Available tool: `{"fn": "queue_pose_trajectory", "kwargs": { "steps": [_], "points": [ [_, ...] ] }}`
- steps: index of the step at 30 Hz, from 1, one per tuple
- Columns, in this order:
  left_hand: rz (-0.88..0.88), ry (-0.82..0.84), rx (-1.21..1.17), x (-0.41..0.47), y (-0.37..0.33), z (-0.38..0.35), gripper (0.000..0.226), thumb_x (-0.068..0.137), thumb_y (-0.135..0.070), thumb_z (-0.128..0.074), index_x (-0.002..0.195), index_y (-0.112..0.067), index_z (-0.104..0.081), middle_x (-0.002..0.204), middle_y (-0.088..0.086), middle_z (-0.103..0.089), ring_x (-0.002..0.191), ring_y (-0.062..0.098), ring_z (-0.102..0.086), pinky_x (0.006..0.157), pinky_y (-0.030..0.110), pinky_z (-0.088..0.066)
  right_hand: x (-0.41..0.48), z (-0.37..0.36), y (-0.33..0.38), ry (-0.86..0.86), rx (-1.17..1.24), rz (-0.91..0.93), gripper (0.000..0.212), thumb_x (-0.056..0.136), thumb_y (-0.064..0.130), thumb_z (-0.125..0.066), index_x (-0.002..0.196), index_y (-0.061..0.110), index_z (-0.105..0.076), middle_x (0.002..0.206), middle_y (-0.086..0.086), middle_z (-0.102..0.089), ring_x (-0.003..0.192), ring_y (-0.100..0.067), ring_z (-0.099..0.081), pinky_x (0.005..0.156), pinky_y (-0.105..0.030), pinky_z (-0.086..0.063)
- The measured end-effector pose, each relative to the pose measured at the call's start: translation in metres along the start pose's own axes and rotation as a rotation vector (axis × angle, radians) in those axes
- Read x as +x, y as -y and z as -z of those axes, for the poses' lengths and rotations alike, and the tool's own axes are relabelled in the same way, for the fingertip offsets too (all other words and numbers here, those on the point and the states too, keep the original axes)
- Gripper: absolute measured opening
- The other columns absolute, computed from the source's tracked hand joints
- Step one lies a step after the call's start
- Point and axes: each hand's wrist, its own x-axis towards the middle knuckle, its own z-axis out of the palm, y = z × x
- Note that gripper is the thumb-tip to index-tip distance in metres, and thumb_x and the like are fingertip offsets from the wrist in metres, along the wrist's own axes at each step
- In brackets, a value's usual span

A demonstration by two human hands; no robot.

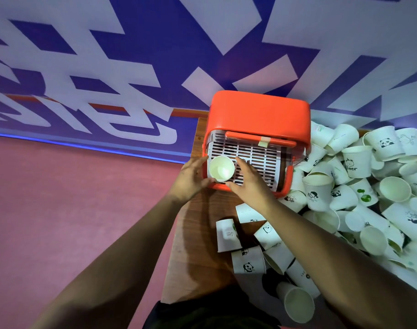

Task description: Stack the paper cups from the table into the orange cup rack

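**Both hands at a cup on the rack's front corner**

Nearest, a paper cup [298,305] lies on its side at the near edge of the wooden bench [195,245], mouth toward the camera. Just beyond it, several more fallen cups [249,260] with panda prints lie scattered, some touching each other. Two bare forearms reach forward over them.

Further on, the left hand [190,178] and right hand [249,180] flank one upright cup [221,168], open mouth up, at the front left corner of the orange cup rack [257,115]. The left hand's fingers are spread, its thumb lying against the cup's lower side. The right hand's fingers are loosely extended, with its thumb by the rack's front edge under the cup; whether either hand truly grips the cup cannot be told. The cup sits on or just over the white slotted tray [257,160] inside the rack.

To the right, a large heap of cups [368,186] covers the bench beside the rack, some upright, most tipped, several printed with pandas or green marks.

Beyond the rack, a pink floor [60,198] meets a blue and white patterned wall [155,55].
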Motion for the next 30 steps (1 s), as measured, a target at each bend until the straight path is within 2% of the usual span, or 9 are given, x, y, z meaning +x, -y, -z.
{"fn": "queue_pose_trajectory", "kwargs": {
  "steps": [5,9,11,14,17,20,24,27,30],
  "points": [
    [0.112,-0.096,-0.165,-0.035,0.004,0.005,0.014,0.090,-0.013,-0.069,0.101,-0.019,-0.062,0.101,-0.002,-0.056,0.084,-0.002,-0.057,0.076,0.008,-0.043,-0.051,0.019,-0.024,-0.125,-0.247,0.056,0.049,0.090,0.028,-0.064,0.132,0.006,-0.050,0.129,-0.010,-0.048,0.120,-0.027,-0.049,0.099,-0.036,-0.043],
    [0.186,0.006,-0.208,-0.067,0.014,-0.013,0.004,0.093,-0.007,-0.065,0.093,-0.009,-0.062,0.083,-0.006,-0.061,0.069,-0.006,-0.055,0.068,0.009,-0.041,-0.083,0.016,-0.057,-0.224,-0.474,0.048,0.041,0.084,0.029,-0.068,0.117,0.006,-0.058,0.120,-0.014,-0.055,0.111,-0.033,-0.054,0.095,-0.043,-0.049],
    [0.255,0.060,-0.191,-0.079,0.017,-0.029,0.009,0.092,-0.013,-0.067,0.098,-0.006,-0.064,0.089,-0.003,-0.064,0.077,0.003,-0.059,0.068,0.007,-0.043,-0.090,0.012,-0.063,-0.228,-0.540,-0.005,0.046,0.083,0.034,-0.069,0.118,0.006,-0.058,0.123,-0.015,-0.056,0.112,-0.033,-0.054,0.097,-0.044,-0.047],
    [0.365,0.124,-0.127,-0.086,0.018,-0.054,0.018,0.089,-0.031,-0.072,0.096,-0.015,-0.065,0.092,-0.006,-0.067,0.088,0.013,-0.064,0.080,0.020,-0.050,-0.088,0.000,-0.068,-0.239,-0.556,-0.106,0.043,0.086,0.037,-0.065,0.110,0.000,-0.062,0.114,-0.018,-0.061,0.105,-0.036,-0.057,0.094,-0.045,-0.047],
    [0.472,0.128,-0.066,-0.088,0.018,-0.073,0.026,0.084,-0.047,-0.070,0.096,-0.024,-0.068,0.096,-0.003,-0.071,0.093,0.016,-0.066,0.085,0.028,-0.051,-0.085,-0.012,-0.068,-0.229,-0.550,-0.152,0.038,0.089,0.034,-0.065,0.101,-0.002,-0.065,0.102,-0.021,-0.064,0.098,-0.038,-0.059,0.090,-0.044,-0.047],
    [0.503,0.196,-0.185,-0.093,0.014,-0.089,0.032,0.076,-0.048,-0.076,0.100,-0.027,-0.071,0.098,-0.004,-0.074,0.094,0.015,-0.070,0.087,0.039,-0.058,-0.081,-0.022,-0.067,-0.224,-0.502,-0.179,0.031,0.090,0.030,-0.065,0.102,0.002,-0.065,0.104,-0.017,-0.064,0.101,-0.035,-0.057,0.092,-0.043,-0.046],
    [0.594,0.219,-0.278,-0.091,0.047,-0.115,0.065,0.052,-0.064,-0.080,0.108,-0.033,-0.068,0.103,-0.009,-0.074,0.097,0.017,-0.071,0.088,0.044,-0.058,-0.082,-0.026,-0.062,-0.236,-0.378,-0.157,0.023,0.087,0.023,-0.068,0.095,0.002,-0.065,0.101,-0.015,-0.064,0.102,-0.034,-0.056,0.099,-0.042,-0.039],
    [0.697,0.161,-0.453,-0.098,0.037,-0.111,0.074,0.046,-0.059,-0.083,0.111,-0.028,-0.067,0.104,-0.003,-0.074,0.095,0.021,-0.072,0.087,0.045,-0.059,-0.092,-0.021,-0.055,-0.276,-0.249,-0.072,0.017,0.084,0.018,-0.073,0.090,0.003,-0.068,0.098,-0.012,-0.060,0.098,-0.033,-0.056,0.094,-0.042,-0.043],
    [0.760,0.053,-0.588,-0.107,0.020,-0.093,0.057,0.067,-0.045,-0.079,0.116,-0.021,-0.060,0.105,0.003,-0.072,0.091,0.021,-0.072,0.081,0.039,-0.060,-0.105,-0.012,-0.049,-0.332,-0.123,-0.013,0.013,0.080,0.022,-0.077,0.084,0.012,-0.069,0.107,-0.004,-0.053,0.106,-0.026,-0.050,0.095,-0.039,-0.044]
  ]
}}
